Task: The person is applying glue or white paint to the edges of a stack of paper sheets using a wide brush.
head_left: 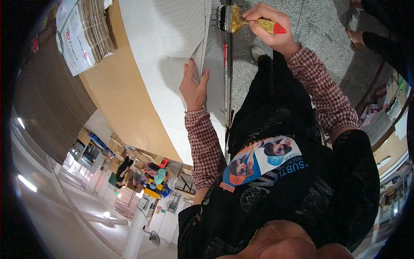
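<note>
My right hand is closed round a paintbrush. Its ferrule and handle look crusted with yellowish stuff, the handle end is red, and its dark bristles point left at the table's edge. My left hand rests with fingers stretched and thumb apart on a fan of overlapping white paper sheets. Their staggered edges make a row of angled lines. Beneath the sheets lies a large white sheet on the table. Red checked sleeves cover both my forearms.
On the tan tabletop stands a wrapped bundle of brown cardboard. Beyond it rises a tall stack of brown board. A dark metal strip runs along the table's edge. Another person's foot shows on the speckled floor at right.
</note>
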`<state>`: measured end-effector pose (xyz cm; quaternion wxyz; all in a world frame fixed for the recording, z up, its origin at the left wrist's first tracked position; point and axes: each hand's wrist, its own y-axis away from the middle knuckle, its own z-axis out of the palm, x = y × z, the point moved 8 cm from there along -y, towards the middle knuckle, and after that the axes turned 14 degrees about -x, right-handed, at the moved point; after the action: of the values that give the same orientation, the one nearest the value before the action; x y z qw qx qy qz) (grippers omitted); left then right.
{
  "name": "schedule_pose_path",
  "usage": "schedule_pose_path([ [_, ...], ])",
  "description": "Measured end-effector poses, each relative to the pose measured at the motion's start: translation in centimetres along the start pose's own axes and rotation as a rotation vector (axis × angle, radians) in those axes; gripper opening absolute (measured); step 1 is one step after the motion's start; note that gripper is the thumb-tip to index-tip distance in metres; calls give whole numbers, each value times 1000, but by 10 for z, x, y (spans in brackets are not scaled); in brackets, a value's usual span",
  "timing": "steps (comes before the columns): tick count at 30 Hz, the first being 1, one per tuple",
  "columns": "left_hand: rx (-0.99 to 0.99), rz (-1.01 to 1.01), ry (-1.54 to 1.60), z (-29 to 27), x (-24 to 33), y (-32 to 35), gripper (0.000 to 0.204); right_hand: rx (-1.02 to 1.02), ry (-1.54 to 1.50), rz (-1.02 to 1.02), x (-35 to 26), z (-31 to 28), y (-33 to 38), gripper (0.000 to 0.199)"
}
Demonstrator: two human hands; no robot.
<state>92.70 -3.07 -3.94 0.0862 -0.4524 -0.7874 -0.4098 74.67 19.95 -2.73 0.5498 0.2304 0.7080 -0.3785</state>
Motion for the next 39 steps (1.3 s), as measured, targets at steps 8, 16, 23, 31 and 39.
schedule_pose_path([
  [8,22,56,-86,8,5,-4,65,-81,91,1,4,13,22,4],
  [16,326,-32,-422,42,2,1,92,27,107,-24,-21,-2,45,6],
  [23,302,-100,-481,65,-21,23,106,113,55,46,-16,-9,66,4],
  [31,257,3,-439,64,-13,30,100,288,-781,309,7,-79,66,12],
  [39,259,-42,-326,37,-19,35,86,406,-923,197,1,-195,8,18],
])
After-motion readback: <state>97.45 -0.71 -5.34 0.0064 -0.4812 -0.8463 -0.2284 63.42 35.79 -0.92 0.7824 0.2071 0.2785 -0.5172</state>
